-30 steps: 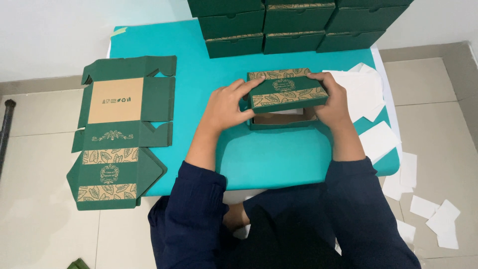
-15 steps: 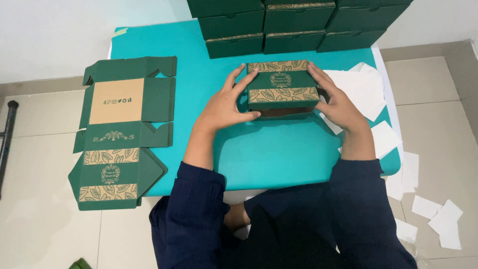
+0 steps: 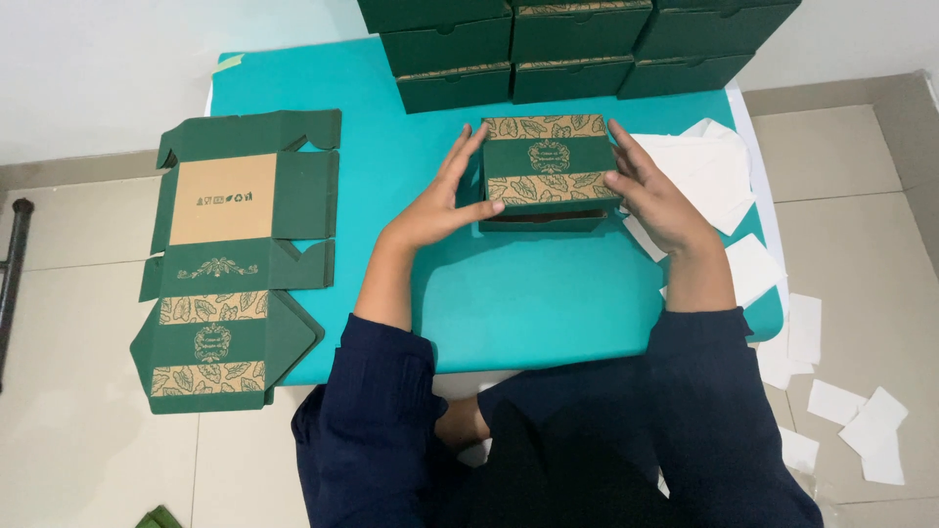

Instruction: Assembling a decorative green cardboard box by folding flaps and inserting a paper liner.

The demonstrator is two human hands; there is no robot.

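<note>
Head view, looking straight down: my left hand and right hand bracket the folded green box, fingers stretched nearly flat and pressed against its two short ends, palms facing each other. Neither hand closes around anything; they steady the box from both sides, likely to keep the leaf-patterned lid square over the base, since a dark gap shows along the near edge where the lid sits not fully down. The box rests on the teal mat, just in front of a row of stacked finished boxes. Left of the box, well apart, unfolded box blanks lie flat, partly on the mat. Right of it, white paper sheets spread over the mat's edge and the pale tiled floor.
</note>
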